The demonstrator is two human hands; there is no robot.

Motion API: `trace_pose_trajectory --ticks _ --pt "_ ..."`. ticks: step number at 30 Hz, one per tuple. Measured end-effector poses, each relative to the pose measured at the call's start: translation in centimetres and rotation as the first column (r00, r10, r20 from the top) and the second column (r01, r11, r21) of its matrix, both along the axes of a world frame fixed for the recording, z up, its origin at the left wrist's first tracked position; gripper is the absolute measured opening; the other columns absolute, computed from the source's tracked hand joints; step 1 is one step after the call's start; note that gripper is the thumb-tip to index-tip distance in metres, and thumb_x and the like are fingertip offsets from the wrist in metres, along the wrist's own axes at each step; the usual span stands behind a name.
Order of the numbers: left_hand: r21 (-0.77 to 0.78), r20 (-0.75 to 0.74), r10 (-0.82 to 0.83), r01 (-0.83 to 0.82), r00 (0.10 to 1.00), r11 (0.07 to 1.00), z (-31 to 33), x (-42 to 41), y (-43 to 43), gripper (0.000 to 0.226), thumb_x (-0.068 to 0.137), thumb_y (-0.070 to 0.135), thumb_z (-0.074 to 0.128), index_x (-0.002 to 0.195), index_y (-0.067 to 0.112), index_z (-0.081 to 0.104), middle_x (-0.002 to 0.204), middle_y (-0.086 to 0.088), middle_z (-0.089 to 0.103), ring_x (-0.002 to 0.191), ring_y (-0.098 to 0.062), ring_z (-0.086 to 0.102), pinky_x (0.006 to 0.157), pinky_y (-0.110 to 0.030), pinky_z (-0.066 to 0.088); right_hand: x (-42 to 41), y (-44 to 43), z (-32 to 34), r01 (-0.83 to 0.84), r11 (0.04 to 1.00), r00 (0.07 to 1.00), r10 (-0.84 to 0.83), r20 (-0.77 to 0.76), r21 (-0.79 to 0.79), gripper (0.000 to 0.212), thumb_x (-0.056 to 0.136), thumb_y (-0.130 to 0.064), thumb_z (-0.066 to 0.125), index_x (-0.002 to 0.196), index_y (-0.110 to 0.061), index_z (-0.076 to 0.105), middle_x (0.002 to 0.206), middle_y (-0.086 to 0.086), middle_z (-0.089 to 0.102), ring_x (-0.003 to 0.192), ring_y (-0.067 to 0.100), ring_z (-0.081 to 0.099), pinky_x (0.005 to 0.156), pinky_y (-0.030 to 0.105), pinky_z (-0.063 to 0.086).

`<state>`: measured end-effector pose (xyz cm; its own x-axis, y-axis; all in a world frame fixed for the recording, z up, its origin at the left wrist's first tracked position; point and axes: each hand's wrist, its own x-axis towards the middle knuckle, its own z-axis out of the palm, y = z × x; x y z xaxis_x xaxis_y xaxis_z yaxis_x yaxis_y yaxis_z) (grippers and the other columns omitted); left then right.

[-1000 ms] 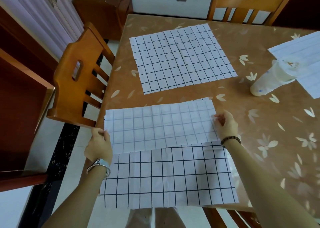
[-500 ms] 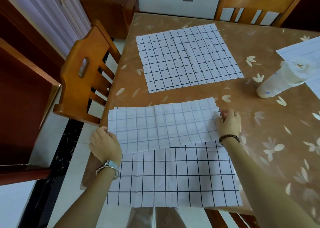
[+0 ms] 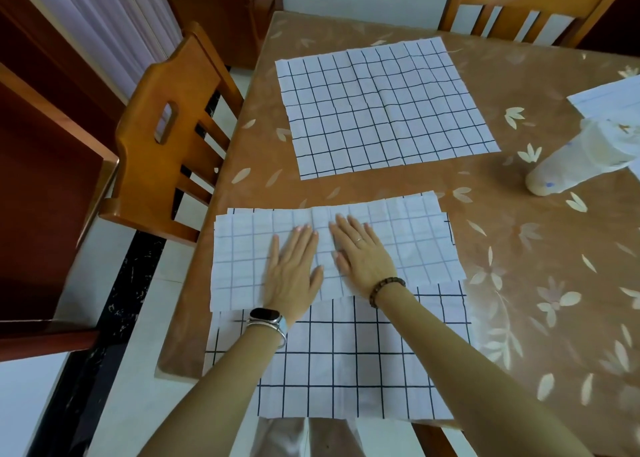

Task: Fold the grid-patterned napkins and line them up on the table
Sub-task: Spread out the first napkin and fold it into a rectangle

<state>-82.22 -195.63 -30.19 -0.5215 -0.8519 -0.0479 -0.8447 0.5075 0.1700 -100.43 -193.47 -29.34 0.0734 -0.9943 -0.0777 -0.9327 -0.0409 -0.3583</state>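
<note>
Table point(image 3: 519, 248): brown, with a pale leaf print, filling most of the view and carrying both napkins.
Side chair point(image 3: 166, 137): wooden, at 9 o'clock, standing against the table's edge.
Near napkin point(image 3: 346, 370): white with a dark grid, at 6 o'clock by the person. Its far part was folded back toward the person, so a paler band lay across the middle while the bold grid below hung past the table edge.
Far napkin point(image 3: 384, 106): same grid, spread flat and unfolded at 12 o'clock, apart from the near one.
Far chair point(image 3: 540, 2): wooden, at 1 o'clock beyond the table.
Cup point(image 3: 571, 165): pale plastic, at 3 o'clock, well apart from both napkins.
Left hand point(image 3: 294, 266): palm down on the folded band, fingers straight and spread.
Right hand point(image 3: 360, 252): flat beside the left hand, fingers straight, pressing the same band.
Watch point(image 3: 265, 316): on the left wrist.
Bracelet point(image 3: 384, 288): dark beads, on the right wrist.
</note>
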Motion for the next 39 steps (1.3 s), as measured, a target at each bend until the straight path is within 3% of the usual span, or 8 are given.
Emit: trace_pose_trajectory --ticks 7,12,24,28,32,35,37,39 --pt "0.036 0.026 0.062 -0.063 0.998 0.997 -0.9 1.1 0.8 0.068 0.1 0.055 0.019 0.158 0.02 0.012 0.166 -0.003 0.004 0.153 -0.019 0.001 0.122 -0.053 0.01 0.0 0.2 -0.7 -0.021 0.999 0.995 0.024 -0.095 0.035 0.06 0.099 -0.049 0.021 0.153 -0.023 0.02 0.16 -0.001 0.014 0.149 0.019 0.009 0.121 0.044 0.009" --pt "0.038 0.016 0.18 -0.18 0.984 0.983 -1.0 2.1 1.3 0.069 0.1 0.057 0.015 0.158 0.019 0.012 0.166 -0.004 0.004 0.153 -0.019 0.002 0.122 -0.052 0.007 -1.4 0.5 -0.5 0.077 0.995 0.989 -0.069 -0.129 0.064 0.06 0.099 -0.053 0.016 0.154 -0.03 0.006 0.161 -0.006 -0.001 0.149 0.015 -0.006 0.121 0.041 -0.003" --pt "0.034 -0.018 0.482 -0.481 0.876 0.876 -1.2 7.3 1.6 0.076 0.097 0.056 0.013 0.156 0.008 0.015 0.164 -0.012 0.013 0.152 -0.024 0.009 0.123 -0.045 0.008 -9.0 3.0 0.0 0.348 0.936 0.933 -0.341 -0.119 0.044 0.064 0.096 -0.055 0.015 0.154 -0.028 0.008 0.162 -0.004 0.003 0.149 0.015 -0.003 0.121 0.039 -0.002" --pt "0.026 -0.007 0.484 -0.484 0.875 0.875 -0.9 7.4 1.6 0.078 0.097 0.058 0.013 0.156 0.007 0.013 0.164 -0.012 0.012 0.152 -0.024 0.007 0.123 -0.047 0.006 -9.0 3.2 0.1 0.364 0.93 0.928 -0.358 -0.102 0.048 0.067 0.095 -0.054 0.015 0.155 -0.023 0.009 0.162 -0.002 0.004 0.149 0.015 -0.002 0.121 0.038 -0.002" --pt "0.033 -0.041 0.328 -0.327 0.944 0.944 -0.1 5.1 1.7 0.071 0.099 0.052 0.015 0.157 0.011 0.011 0.165 -0.007 0.007 0.153 -0.022 0.005 0.123 -0.049 0.007 -6.1 3.5 0.6 0.251 0.968 0.966 -0.25 -0.069 0.01 0.062 0.098 -0.05 0.019 0.154 -0.026 0.006 0.16 -0.005 0.001 0.149 0.017 0.0 0.121 0.037 -0.003" --pt "0.068 -0.067 0.233 -0.229 0.97 0.971 -0.2 2.9 2.1 0.07 0.099 0.051 0.018 0.157 0.013 0.014 0.165 -0.005 0.01 0.152 -0.022 0.007 0.122 -0.05 0.013 -3.3 3.6 0.6 0.181 0.983 0.983 -0.18 -0.049 0.02 0.066 0.097 -0.056 0.011 0.154 -0.024 0.007 0.16 -0.005 -0.001 0.149 0.016 -0.003 0.121 0.038 -0.002" --pt "0.073 -0.053 0.199 -0.195 0.979 0.978 -0.6 2.5 2.5 0.069 0.099 0.051 0.018 0.157 0.014 0.016 0.165 -0.005 0.011 0.152 -0.021 0.008 0.121 -0.05 0.013 -2.1 3.8 0.5 0.156 0.987 0.987 -0.155 -0.033 0.037 0.07 0.094 -0.062 0.003 0.154 -0.025 0.008 0.16 -0.004 0.0 0.149 0.016 -0.004 0.121 0.039 -0.003" --pt "0.07 -0.025 0.192 -0.19 0.981 0.979 -1.0 3.0 2.7 0.068 0.1 0.053 0.015 0.157 0.016 0.015 0.165 -0.004 0.007 0.153 -0.02 0.006 0.122 -0.05 0.011 -1.8 4.3 0.2 0.158 0.985 0.987 -0.155 -0.037 0.067 0.069 0.095 -0.062 0.007 0.154 -0.027 0.008 0.16 -0.005 -0.001 0.149 0.016 -0.005 0.121 0.038 -0.006"
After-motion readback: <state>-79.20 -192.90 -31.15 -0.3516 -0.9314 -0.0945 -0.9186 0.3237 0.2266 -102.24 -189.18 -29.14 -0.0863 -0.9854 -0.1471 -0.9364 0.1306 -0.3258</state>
